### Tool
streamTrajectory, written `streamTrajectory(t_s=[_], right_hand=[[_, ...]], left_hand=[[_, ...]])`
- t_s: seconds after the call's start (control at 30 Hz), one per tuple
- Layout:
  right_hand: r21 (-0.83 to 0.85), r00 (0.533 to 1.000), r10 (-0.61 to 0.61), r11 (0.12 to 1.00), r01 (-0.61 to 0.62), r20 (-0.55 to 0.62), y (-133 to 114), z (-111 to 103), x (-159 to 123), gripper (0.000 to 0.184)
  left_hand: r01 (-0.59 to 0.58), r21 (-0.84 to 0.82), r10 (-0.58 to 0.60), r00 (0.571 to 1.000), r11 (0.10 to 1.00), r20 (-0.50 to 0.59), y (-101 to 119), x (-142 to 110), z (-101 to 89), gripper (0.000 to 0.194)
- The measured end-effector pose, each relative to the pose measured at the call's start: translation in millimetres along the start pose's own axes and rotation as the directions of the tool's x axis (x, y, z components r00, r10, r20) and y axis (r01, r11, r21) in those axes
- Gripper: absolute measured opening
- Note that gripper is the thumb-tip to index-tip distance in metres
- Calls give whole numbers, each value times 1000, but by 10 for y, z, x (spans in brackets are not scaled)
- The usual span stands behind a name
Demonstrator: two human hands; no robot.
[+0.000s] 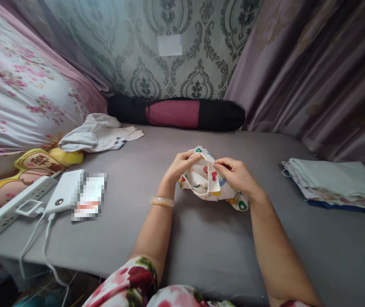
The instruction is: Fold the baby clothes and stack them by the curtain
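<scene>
A white cloth item [200, 194] printed with red hearts and green, blue and yellow shapes is bunched up over the grey sheet. Its edge forms a loop that looks like an opening, but I cannot tell what kind of item it is. My left hand [180, 167] is closed on the edge at the left, thumb lying along the top of the fabric. On the other side, my right hand [238, 175] pinches the same cloth near a folded strip, thumb and forefinger together. A pale bangle [163, 201] circles my left wrist.
At right lies a stack of folded cloths [336, 179]. A long black and maroon bag [172, 113] runs along the wall. To the left are a crumpled white cloth [94, 134], a yellow plush [28, 179], a power strip [6, 219] and a cabled white power bank [65, 192].
</scene>
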State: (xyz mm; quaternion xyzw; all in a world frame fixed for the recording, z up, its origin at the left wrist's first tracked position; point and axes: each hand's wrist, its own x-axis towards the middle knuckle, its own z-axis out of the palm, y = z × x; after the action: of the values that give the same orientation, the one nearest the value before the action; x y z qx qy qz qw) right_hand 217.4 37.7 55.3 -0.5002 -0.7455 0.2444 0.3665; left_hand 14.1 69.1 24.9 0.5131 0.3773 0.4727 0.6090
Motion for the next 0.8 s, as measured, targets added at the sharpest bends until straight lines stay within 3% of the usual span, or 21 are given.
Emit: streamTrajectory(t_s=[0.17, 0.37, 0.47, 0.6, 0.8], right_hand=[[103, 950, 128, 989, -103, -284, 261, -194, 27, 27], [309, 812, 341, 928, -210, -474, 561, -341, 34, 29], [396, 751, 428, 886, -240, -504, 609, -381, 31, 26], [471, 693, 506, 841, -265, -514, 616, -441, 17, 23], [525, 718, 575, 781, -338, -392, 534, -553, -64, 26]], left_hand=[[-66, 12, 67, 995, 998, -77, -33, 87, -72, 54], [-61, 64, 61, 998, 996, 9, 32, 43, -128, 51], [-37, 138, 21, 993, 990, 117, 77, -11, -120, 45], [-93, 202, 39, 965, 975, 259, 82, -26, -119, 41], [-129, 229, 72, 968, 965, 242, -3, 28, -87, 33]])
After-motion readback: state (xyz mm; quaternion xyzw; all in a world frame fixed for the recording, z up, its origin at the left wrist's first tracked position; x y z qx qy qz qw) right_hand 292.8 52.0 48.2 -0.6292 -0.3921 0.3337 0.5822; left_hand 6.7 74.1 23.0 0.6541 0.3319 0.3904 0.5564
